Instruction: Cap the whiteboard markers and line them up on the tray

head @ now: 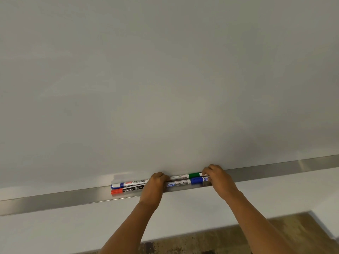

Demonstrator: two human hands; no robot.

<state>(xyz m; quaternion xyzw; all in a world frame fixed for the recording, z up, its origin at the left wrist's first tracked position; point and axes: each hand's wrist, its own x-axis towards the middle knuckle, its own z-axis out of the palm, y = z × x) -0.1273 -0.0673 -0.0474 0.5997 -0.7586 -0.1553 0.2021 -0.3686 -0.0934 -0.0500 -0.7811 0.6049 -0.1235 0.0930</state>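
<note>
Four markers (194,175); one tray (55,200)

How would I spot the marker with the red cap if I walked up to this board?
Find the metal tray running under the whiteboard. Left of the left hand two markers lie side by side. The red-capped marker is the nearer one, with a black label; the blue-capped marker behind it is white.
</note>
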